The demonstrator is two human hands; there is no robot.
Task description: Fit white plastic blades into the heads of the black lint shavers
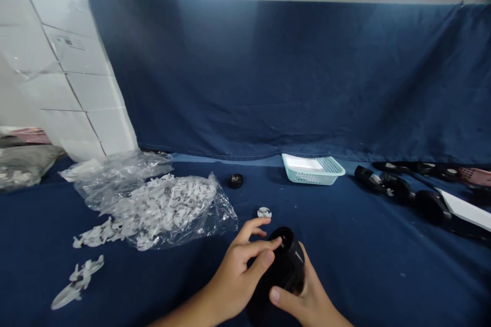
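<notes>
Person's left hand (233, 281) and right hand (307, 301) gripping a black cylindrical part (286, 265) firmly between them, a small white plastic piece (264, 212) lying just beyond on blue cloth (383, 276)

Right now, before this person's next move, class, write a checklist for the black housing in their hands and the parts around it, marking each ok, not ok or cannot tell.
1. Left hand on the black housing: ok, fingers at its open end.
2. Right hand under the housing: ok.
3. Inside of the housing: cannot tell, too dark.
4. Small white part lying free near the hands: ok.
5. Small black ring on the blue cloth: ok.
6. White pieces all inside the clear plastic bag: not ok, some lie loose.
</notes>
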